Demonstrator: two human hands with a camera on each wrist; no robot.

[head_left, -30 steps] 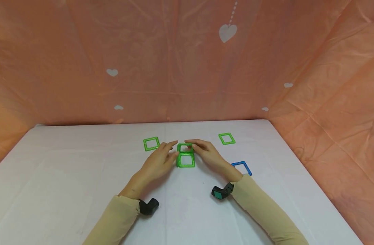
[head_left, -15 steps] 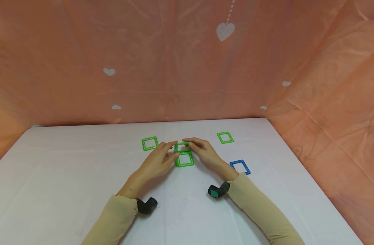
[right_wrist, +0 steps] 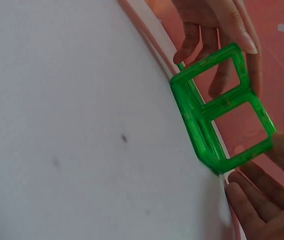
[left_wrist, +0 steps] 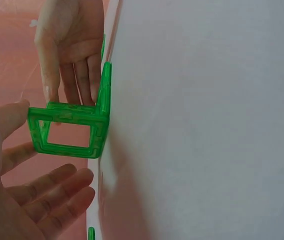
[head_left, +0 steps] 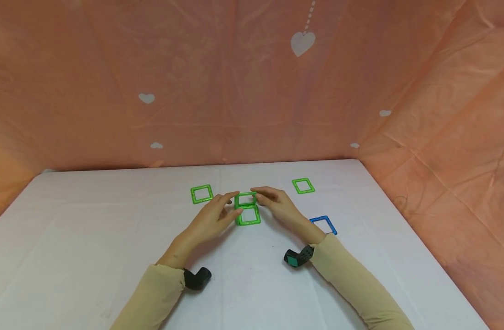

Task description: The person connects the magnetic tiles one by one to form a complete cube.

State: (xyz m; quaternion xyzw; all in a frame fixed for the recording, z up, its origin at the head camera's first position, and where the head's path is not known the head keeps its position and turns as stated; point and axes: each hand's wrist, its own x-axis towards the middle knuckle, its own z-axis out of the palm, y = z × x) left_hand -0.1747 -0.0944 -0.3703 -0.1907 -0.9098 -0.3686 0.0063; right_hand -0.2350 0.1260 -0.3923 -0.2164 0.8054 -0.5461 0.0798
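Several green magnetic tiles [head_left: 249,223], square and hollow, stand joined into a small structure at the middle of the table. Some are upright and meet at their edges, as the right wrist view shows. My left hand [head_left: 212,217] pinches the structure's left side; its thumb and index finger lie at a corner of an upright tile [left_wrist: 64,148] in the left wrist view, while the other fingers spread free. On the opposite side, my right hand [head_left: 280,211] pinches another upright tile [right_wrist: 247,155], its thumb on the corner and its fingers partly hidden behind.
A loose green tile [head_left: 192,196] lies flat to the left, and another green tile [head_left: 303,190] lies at the back right. The blue tile [head_left: 332,228] beside my right forearm is partly covered. White cloth [head_left: 252,284] covers the table; an orange curtain [head_left: 194,128] hangs behind.
The joined tiles have turned slightly between my hands. My right hand has shifted a little to the right over the last half second; my left hand stays nearly still.
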